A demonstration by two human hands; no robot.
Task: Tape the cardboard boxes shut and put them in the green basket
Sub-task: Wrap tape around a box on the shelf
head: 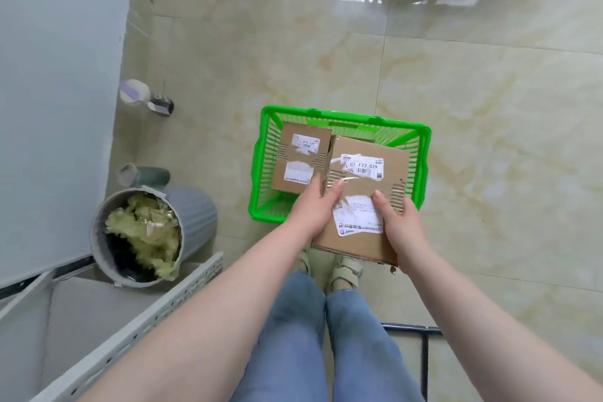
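Item: larger brown cardboard box [365, 202] with torn white shipping labels and a strip of clear tape across its top; centre of the frame, held tilted over the near rim of the green plastic lattice basket [404, 137], its far end above the basket interior, its near end out over the floor

Left hand [313, 206]: at the box's left edge, thumb pressed flat on the top face near the tape, fingers curled round the side and under; grips the box

Right hand [398, 222]: at the box's right near corner, thumb laid on the lower white label, fingers wrapped beneath; grips the box

Item: smaller brown cardboard box [301, 157] with white labels; lies inside the basket, left half, just beside the held box's left edge; whether the two touch cannot be told

Basket: stands on the pale marbled tile floor [489, 108], centre of the frame, just beyond the person's feet

Surroundings: grey ribbed waste bin [195, 219] holding yellowish crumpled scraps, lower left; perforated grey metal shelf edge [163, 310], bottom left; blue jeans [293, 336] and pale sandals, bottom centre; dark metal frame [424, 352], bottom right
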